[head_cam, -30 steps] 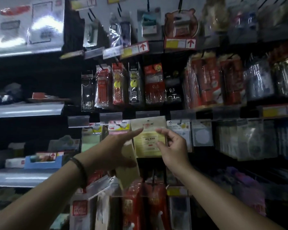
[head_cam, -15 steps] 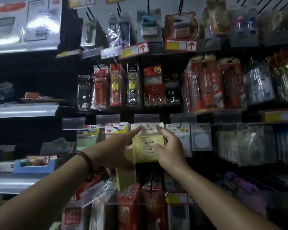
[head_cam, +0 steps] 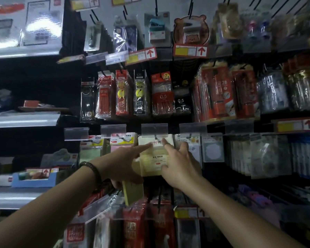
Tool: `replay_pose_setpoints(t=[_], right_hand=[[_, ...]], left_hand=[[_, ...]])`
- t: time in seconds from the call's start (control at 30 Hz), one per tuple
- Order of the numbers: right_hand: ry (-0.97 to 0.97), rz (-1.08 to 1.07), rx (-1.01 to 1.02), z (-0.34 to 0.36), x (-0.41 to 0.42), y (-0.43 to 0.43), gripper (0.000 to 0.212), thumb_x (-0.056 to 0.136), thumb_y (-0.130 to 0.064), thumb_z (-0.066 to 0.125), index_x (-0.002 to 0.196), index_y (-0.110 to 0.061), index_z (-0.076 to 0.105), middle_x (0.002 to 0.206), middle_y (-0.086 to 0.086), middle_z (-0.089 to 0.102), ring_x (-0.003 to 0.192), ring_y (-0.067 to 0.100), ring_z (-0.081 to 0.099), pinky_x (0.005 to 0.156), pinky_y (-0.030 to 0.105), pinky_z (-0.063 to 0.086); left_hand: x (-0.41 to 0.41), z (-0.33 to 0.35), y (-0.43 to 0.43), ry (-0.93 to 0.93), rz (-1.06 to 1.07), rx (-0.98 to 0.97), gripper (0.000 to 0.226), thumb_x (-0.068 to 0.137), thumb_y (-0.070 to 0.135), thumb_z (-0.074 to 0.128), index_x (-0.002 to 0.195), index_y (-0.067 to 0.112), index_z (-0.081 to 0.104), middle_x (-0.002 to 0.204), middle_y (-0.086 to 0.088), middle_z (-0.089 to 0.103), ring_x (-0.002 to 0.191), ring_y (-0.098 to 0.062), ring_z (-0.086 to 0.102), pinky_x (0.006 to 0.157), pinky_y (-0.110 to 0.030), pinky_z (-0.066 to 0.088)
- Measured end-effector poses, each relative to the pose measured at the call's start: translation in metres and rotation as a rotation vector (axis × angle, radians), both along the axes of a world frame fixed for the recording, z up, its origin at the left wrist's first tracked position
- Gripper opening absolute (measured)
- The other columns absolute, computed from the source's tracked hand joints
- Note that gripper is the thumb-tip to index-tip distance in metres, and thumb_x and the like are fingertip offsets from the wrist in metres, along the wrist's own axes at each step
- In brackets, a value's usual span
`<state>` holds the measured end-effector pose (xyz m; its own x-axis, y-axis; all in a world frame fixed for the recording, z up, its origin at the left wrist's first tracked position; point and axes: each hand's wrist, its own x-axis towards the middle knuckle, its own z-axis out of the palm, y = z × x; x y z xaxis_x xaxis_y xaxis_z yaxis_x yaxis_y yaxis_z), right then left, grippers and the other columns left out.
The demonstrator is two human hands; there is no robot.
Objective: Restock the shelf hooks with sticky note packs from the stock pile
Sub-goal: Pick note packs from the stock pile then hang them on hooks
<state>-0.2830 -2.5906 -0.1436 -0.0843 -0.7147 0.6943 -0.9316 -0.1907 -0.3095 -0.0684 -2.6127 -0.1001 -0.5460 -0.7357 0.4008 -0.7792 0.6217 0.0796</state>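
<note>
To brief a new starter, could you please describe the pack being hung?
On the hook wall, look under the red pen packs. Beneath a clear label holder is a yellow sticky note pack, pinched by the right hand and touched by the left hand, which grips a spare pack. Beside it hang a pink pack and a white pack.

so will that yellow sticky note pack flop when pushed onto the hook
Probably not: the yellow sticky note pack, like the spare pack in the left hand, looks a thick block. On one hook it may swing; the right hand pinches it.
</note>
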Motion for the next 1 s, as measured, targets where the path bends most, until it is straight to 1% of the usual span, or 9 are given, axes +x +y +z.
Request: replay_pose_setpoints(t=[0.07,0.17,0.3,0.5,0.6,0.7,0.8,0.9,1.0], right_hand=[[0.031,-0.01,-0.039,-0.005,-0.002,0.005,0.087,0.095,-0.034,0.071,0.163,-0.046,0.018,0.134,0.001,0.029,0.105,0.018,0.051,0.074,0.031,0.056],[0.017,0.04,-0.193,-0.017,-0.007,0.011,0.065,0.095,-0.04,0.07,0.154,-0.04,0.043,0.123,-0.005,0.032,0.106,0.015,0.049,0.083,0.028,0.054],[-0.074,0.229,-0.378,-0.032,-0.005,0.022,0.032,0.098,-0.037,0.066,0.13,-0.033,0.061,0.111,-0.013,0.041,0.095,0.005,0.055,0.069,0.012,0.044],[-0.327,0.441,-0.338,-0.048,0.009,0.043,0.052,0.094,-0.064,0.058,0.145,-0.052,0.056,0.102,-0.021,0.056,0.086,0.001,0.063,0.068,0.02,0.054],[-0.538,0.655,-0.254,-0.047,0.014,0.042,0.051,0.1,-0.041,0.07,0.147,-0.049,0.055,0.112,-0.012,0.067,0.089,0.002,0.074,0.063,0.026,0.063],[-0.627,0.547,-0.352,-0.047,0.014,0.029,0.049,0.095,-0.03,0.078,0.138,-0.051,0.063,0.125,-0.012,0.058,0.098,0.007,0.072,0.075,0.029,0.065],[-0.702,0.511,-0.342,-0.043,0.014,0.022,0.036,0.095,-0.023,0.079,0.121,-0.046,0.072,0.12,-0.022,0.063,0.103,0.004,0.07,0.084,0.024,0.064],[-0.636,0.518,-0.337,-0.039,0.011,0.016,0.035,0.096,-0.014,0.078,0.126,-0.031,0.075,0.12,-0.021,0.072,0.111,-0.006,0.066,0.095,0.013,0.056],[-0.588,0.504,-0.406,-0.035,0.008,0.013,0.037,0.096,-0.012,0.077,0.129,-0.028,0.074,0.116,-0.021,0.071,0.105,-0.011,0.064,0.085,0.003,0.05]], left_hand=[[0.008,-0.003,0.007,0.018,-0.009,-0.007,0.099,0.087,0.032,0.085,0.163,0.051,0.025,0.152,0.0,0.057,0.125,-0.016,0.063,0.097,-0.034,0.062],[0.024,-0.009,0.024,0.059,-0.001,0.003,0.068,0.098,0.028,0.074,0.155,0.047,0.042,0.135,0.005,0.064,0.112,-0.012,0.068,0.082,-0.029,0.066],[0.049,-0.018,0.047,0.362,-0.112,0.142,0.058,0.099,0.017,0.071,0.144,0.049,0.055,0.127,0.004,0.065,0.103,-0.017,0.076,0.075,-0.036,0.068],[0.04,-0.037,0.062,0.798,-0.351,0.241,0.053,0.096,0.003,0.071,0.135,0.038,0.062,0.123,-0.011,0.069,0.105,-0.025,0.077,0.079,-0.045,0.067],[0.023,-0.043,0.055,0.903,-0.405,0.272,0.057,0.092,-0.001,0.075,0.132,0.038,0.064,0.127,-0.012,0.069,0.108,-0.032,0.077,0.082,-0.051,0.067],[0.006,-0.049,0.045,1.005,-0.42,0.28,0.057,0.088,-0.002,0.077,0.129,0.036,0.066,0.127,-0.008,0.072,0.107,-0.03,0.077,0.083,-0.05,0.067],[-0.007,-0.057,0.033,1.043,-0.424,0.232,0.056,0.086,-0.001,0.081,0.128,0.032,0.064,0.124,-0.009,0.074,0.106,-0.03,0.078,0.08,-0.05,0.067],[-0.015,-0.063,0.024,0.985,-0.344,0.12,0.055,0.085,0.004,0.085,0.127,0.031,0.063,0.123,-0.004,0.072,0.105,-0.022,0.077,0.075,-0.041,0.068],[-0.02,-0.065,0.017,0.875,-0.267,-0.014,0.049,0.091,0.009,0.08,0.129,0.034,0.063,0.123,0.005,0.07,0.106,-0.016,0.075,0.078,-0.034,0.067]])
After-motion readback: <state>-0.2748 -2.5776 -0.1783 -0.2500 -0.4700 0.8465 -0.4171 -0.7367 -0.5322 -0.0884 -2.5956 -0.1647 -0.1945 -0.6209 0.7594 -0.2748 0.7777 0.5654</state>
